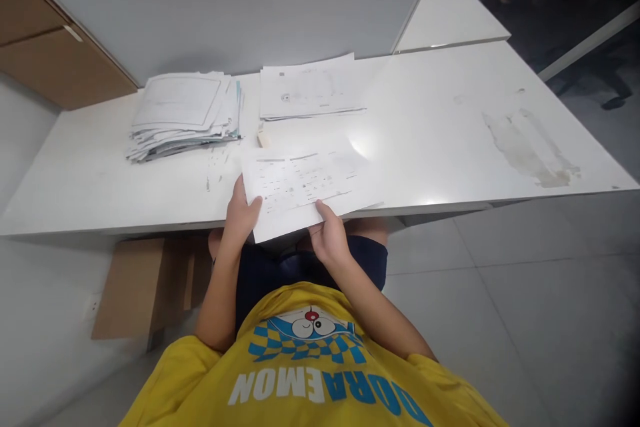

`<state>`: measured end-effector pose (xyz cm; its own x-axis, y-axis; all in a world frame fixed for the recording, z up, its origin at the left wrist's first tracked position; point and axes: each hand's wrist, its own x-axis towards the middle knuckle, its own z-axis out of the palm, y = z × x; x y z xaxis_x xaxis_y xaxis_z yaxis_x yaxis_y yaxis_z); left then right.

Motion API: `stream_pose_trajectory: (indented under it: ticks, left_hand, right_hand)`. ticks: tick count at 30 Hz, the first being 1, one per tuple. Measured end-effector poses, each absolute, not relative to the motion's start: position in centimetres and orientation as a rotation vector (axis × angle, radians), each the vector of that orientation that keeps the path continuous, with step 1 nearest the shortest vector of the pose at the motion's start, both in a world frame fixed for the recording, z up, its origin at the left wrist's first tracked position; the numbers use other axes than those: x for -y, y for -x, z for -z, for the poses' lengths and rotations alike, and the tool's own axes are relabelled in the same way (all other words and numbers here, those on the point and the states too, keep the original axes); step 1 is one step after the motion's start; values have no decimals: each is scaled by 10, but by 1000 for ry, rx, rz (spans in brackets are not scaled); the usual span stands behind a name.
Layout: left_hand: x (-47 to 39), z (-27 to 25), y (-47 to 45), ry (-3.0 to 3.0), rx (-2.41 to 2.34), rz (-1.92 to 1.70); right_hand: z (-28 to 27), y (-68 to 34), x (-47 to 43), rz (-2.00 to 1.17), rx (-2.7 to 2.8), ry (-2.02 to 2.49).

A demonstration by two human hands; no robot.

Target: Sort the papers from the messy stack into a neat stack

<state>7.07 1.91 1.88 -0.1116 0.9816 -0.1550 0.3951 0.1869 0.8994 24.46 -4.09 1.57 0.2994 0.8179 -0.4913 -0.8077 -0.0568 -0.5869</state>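
A printed sheet of paper (305, 187) is held at the front edge of the white desk, tilted and partly over my lap. My left hand (243, 210) grips its left edge, thumb on top and fingers underneath. On the near edge, my right hand (329, 233) pinches the paper with the thumb on its face; the fingers below are partly hidden. Whether there is one sheet or more I cannot tell. Just beyond the paper lies a small cream-coloured block (263, 139).
An uneven, thick paper stack (177, 107) sits at the back left, with a thinner paper pile (310, 90) beside it by the grey partition (250, 0). A brownish stain (533, 147) marks the right of the desk (430, 147). Below stands a cardboard box (130, 290).
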Motion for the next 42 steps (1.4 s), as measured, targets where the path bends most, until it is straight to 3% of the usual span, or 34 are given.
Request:
stream_pose_trajectory:
  ticks: [9,20,28,34,42]
  left_hand:
    - [1,-6,-62,-1102,-1484,-961]
    - [-21,-7,-64,-1144,-1639,-883]
    - [-31,-40,-87,-1880,-1850,-744]
    - [-104,-45,-108,-2250,-1587,-637]
    - [-179,-16,-110,-2069,-1558,-420]
  right_hand:
    - [-15,-231,47,-1290,-117,887]
    - [-12,-233,38,-1336,-74,826]
    - [-14,-239,20,-1469,12,786]
    - [-12,-246,17,-1508,75,803]
    - [-12,-246,20,-1498,132,810]
